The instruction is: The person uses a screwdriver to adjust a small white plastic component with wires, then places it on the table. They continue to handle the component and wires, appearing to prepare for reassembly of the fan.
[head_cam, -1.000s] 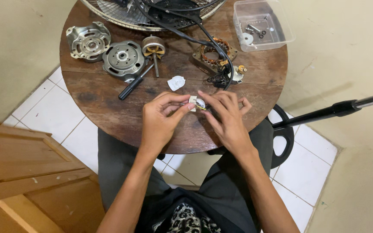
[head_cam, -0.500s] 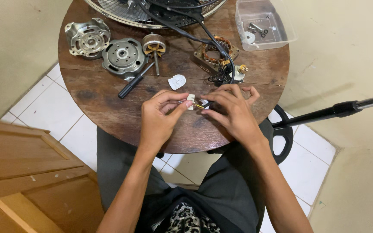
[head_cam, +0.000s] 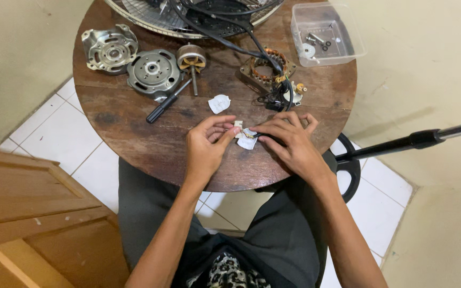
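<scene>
White plastic piece sits right between our two hands, pinched from both sides just above the near half of the round wooden tabletop. Our left hand has its grip narrow, thumb and forefinger closed on the piece's left edge, where a tiny pale tab shows. Our right hand comes in from three o'clock, fingertips pressed tight on the piece's right side, the other fingers fanned out over the wood. Thin dark wires run from the piece up toward twelve o'clock, though where they join it is too small for us to tell.

Just past the hands, at eleven o'clock from the grip, a second white piece lies flat on the wood, apart from everything else. At one o'clock we have the copper-wound stator, with a black cable crossing over it. Out at ten o'clock lies a black-handled screwdriver, pointing toward the rotor with its shaft. Beside that, further left, sit two metal motor housings: the darker round one touching the brighter one.

At the far edge, twelve o'clock, a wire fan guard overhangs the tabletop. At two o'clock a clear plastic box holds screws and washers. Off the tabletop at three o'clock, a black pole stretches away over the tiled floor.
</scene>
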